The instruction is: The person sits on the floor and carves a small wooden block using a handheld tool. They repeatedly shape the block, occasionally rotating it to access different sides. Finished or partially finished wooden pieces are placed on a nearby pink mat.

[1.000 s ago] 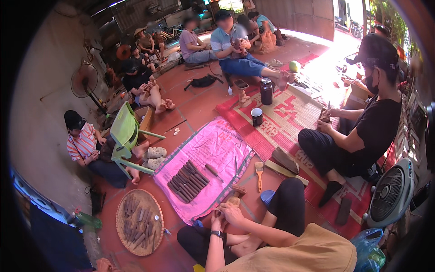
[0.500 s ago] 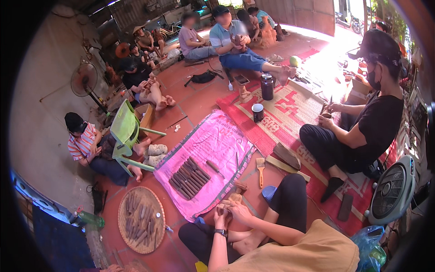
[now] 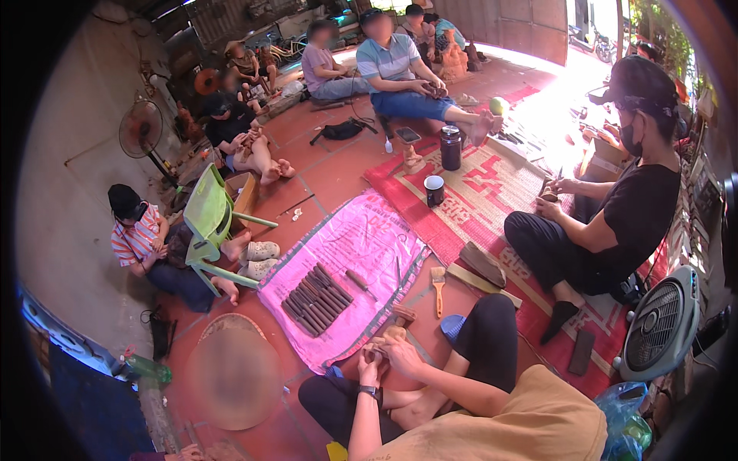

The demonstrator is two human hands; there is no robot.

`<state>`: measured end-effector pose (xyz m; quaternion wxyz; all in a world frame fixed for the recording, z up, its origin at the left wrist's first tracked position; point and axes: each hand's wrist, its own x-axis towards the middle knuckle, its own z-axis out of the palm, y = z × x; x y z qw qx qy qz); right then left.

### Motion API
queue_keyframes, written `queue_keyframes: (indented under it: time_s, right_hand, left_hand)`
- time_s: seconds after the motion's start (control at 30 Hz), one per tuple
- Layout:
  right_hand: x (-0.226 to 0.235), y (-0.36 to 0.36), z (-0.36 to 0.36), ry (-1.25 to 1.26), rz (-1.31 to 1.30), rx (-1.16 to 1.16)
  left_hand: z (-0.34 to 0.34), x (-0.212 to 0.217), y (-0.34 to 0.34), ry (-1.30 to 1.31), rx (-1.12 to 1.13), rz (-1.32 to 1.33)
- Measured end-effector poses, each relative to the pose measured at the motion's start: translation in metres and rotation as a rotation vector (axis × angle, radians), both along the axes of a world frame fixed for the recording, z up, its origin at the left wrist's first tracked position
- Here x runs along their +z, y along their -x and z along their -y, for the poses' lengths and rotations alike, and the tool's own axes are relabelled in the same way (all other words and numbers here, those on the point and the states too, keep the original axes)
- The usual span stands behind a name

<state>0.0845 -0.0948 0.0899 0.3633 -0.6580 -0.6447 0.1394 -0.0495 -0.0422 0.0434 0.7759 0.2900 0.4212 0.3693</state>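
Partly, fingers (image 3: 396, 353) hide pale wood (image 3: 394, 333).

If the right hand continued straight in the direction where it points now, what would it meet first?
Probably the left hand, close ahead of the right hand, though the exact depth between them is unclear.

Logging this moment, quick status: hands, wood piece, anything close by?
Left hand and right hand together, exact grip unclear. Tan wood piece right at them. Close ahead: brown block, then dark-handled tools on pink cloth.
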Motion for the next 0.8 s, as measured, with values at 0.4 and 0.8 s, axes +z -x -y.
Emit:
queue_keyframes:
  time_s: [0.4, 0.8]
  right_hand:
    - [0.014, -0.012, 0.019, 0.073, 0.035, -0.055]
    - [0.010, -0.020, 0.037, 0.095, 0.030, -0.070]
  left_hand:
    - [0.003, -0.006, -0.001, -0.013, -0.016, -0.034]
    - [-0.004, 0.020, -0.023, 0.140, -0.038, -0.209]
